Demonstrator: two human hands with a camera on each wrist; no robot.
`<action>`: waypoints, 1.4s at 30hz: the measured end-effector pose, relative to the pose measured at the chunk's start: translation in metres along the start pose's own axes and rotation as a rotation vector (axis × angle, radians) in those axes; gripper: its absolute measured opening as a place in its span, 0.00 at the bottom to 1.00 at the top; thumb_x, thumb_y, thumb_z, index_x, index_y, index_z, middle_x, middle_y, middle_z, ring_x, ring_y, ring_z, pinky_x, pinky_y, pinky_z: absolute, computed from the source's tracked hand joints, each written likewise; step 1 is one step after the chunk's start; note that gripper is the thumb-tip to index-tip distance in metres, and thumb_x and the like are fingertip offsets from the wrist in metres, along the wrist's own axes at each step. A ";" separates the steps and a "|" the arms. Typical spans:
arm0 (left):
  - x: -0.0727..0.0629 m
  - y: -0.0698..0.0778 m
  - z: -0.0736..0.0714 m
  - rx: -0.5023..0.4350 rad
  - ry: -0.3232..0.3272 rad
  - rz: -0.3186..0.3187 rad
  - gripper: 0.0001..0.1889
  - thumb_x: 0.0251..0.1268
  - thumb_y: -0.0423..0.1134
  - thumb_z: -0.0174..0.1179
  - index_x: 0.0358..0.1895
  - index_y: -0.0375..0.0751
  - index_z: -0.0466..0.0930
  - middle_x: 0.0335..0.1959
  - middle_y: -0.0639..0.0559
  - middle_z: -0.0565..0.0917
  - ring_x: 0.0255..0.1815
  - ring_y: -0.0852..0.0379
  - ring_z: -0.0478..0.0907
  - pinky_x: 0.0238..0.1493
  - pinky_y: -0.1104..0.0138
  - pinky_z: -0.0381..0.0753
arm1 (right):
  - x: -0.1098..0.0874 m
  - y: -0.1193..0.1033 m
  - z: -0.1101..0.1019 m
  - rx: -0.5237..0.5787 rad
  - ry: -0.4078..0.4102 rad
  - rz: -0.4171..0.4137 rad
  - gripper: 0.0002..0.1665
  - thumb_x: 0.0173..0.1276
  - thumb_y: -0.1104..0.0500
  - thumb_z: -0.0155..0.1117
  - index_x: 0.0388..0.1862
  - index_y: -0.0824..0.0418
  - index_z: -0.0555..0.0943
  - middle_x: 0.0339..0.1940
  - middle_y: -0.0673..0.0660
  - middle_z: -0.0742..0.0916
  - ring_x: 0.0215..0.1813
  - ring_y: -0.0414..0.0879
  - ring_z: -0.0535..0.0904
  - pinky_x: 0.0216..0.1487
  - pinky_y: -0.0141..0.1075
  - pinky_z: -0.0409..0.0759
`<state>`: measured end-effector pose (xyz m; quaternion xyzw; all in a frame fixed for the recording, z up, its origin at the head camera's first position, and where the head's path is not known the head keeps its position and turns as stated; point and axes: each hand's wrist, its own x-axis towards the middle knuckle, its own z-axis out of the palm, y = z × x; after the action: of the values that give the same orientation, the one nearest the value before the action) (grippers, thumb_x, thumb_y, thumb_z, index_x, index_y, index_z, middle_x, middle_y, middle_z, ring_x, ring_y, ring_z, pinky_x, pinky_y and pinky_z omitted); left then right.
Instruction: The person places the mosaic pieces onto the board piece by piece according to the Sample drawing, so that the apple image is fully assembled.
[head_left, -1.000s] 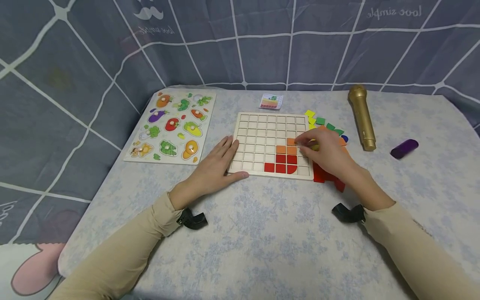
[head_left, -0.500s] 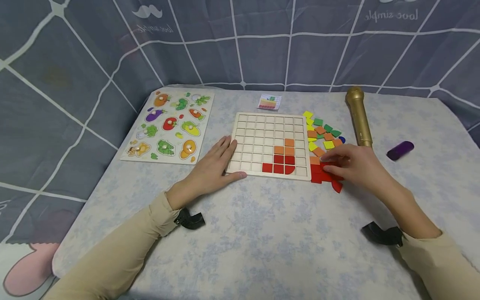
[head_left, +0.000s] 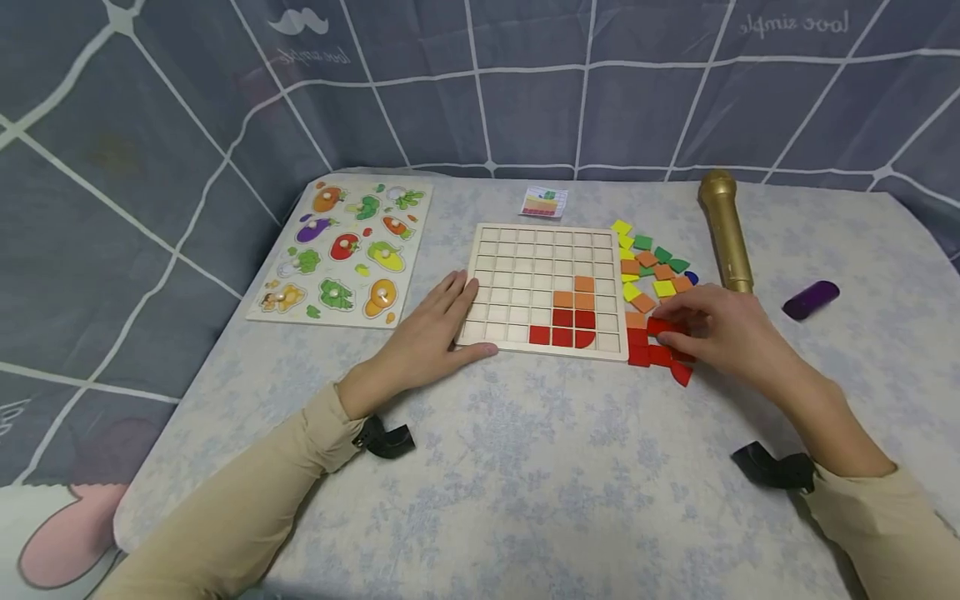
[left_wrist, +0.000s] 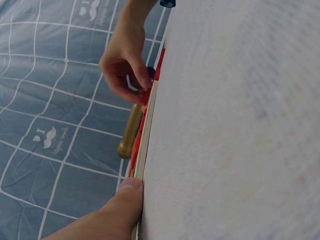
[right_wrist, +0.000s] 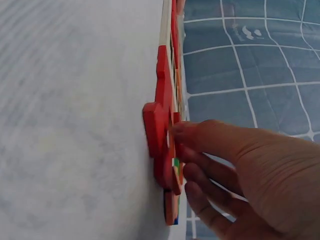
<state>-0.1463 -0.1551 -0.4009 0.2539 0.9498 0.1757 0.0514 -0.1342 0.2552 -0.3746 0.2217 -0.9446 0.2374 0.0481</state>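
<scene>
A wooden grid board (head_left: 517, 250) lies on the table with red and orange tiles set in its lower right part. My left hand (head_left: 423, 337) rests along the board's left edge, its fingers straight and thumb by the front edge. To the right of the board, my right hand (head_left: 731, 333) pinches a red tile (head_left: 659, 327) between thumb and fingers, over a group of red tiles (head_left: 648, 356). In the right wrist view the thumb (right_wrist: 192, 132) is against a red tile's edge; part of that tile is hidden.
Loose yellow, green and orange tiles (head_left: 646, 259) lie right of the board. A small pattern card (head_left: 543, 202) sits behind it. A vegetable puzzle board (head_left: 341, 258) is at left; a gold microphone (head_left: 726, 229) and a purple object (head_left: 812, 300) are at right.
My right hand has moved from the orange tiles on the board back right and down to the loose red tiles, where it now pinches one. My left hand stays in place.
</scene>
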 end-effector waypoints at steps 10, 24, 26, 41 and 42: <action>-0.001 0.002 -0.001 -0.011 0.000 0.003 0.54 0.74 0.68 0.58 0.87 0.37 0.44 0.88 0.38 0.43 0.90 0.45 0.37 0.87 0.50 0.46 | 0.020 -0.031 0.005 0.059 -0.004 -0.031 0.16 0.62 0.61 0.81 0.49 0.59 0.90 0.42 0.55 0.91 0.43 0.50 0.83 0.44 0.46 0.83; -0.001 0.001 0.003 -0.010 0.000 -0.005 0.54 0.74 0.70 0.56 0.87 0.39 0.44 0.89 0.40 0.43 0.90 0.47 0.36 0.87 0.51 0.46 | 0.065 -0.077 0.056 0.188 -0.058 -0.083 0.09 0.66 0.62 0.78 0.44 0.61 0.90 0.40 0.54 0.90 0.39 0.46 0.83 0.42 0.41 0.82; -0.001 0.002 0.002 -0.012 0.002 -0.011 0.54 0.74 0.69 0.56 0.87 0.38 0.44 0.89 0.40 0.43 0.90 0.46 0.37 0.87 0.51 0.47 | 0.066 -0.078 0.060 0.207 -0.040 -0.079 0.09 0.66 0.62 0.79 0.44 0.61 0.90 0.40 0.53 0.91 0.38 0.45 0.85 0.43 0.40 0.84; -0.001 0.002 -0.002 -0.011 0.010 -0.009 0.53 0.74 0.67 0.58 0.87 0.38 0.45 0.88 0.39 0.45 0.90 0.46 0.38 0.87 0.50 0.49 | 0.066 -0.091 0.073 0.247 0.066 -0.048 0.05 0.66 0.63 0.79 0.41 0.60 0.93 0.39 0.55 0.92 0.36 0.46 0.85 0.39 0.39 0.81; 0.000 0.002 -0.001 -0.011 0.010 -0.006 0.53 0.74 0.67 0.58 0.87 0.38 0.45 0.88 0.39 0.45 0.90 0.46 0.38 0.87 0.50 0.49 | 0.065 -0.091 0.073 0.247 0.065 -0.048 0.05 0.66 0.64 0.78 0.41 0.60 0.92 0.39 0.55 0.92 0.36 0.46 0.85 0.39 0.39 0.81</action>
<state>-0.1451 -0.1538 -0.3994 0.2500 0.9497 0.1820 0.0485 -0.1513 0.1240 -0.3873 0.2407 -0.9005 0.3577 0.0567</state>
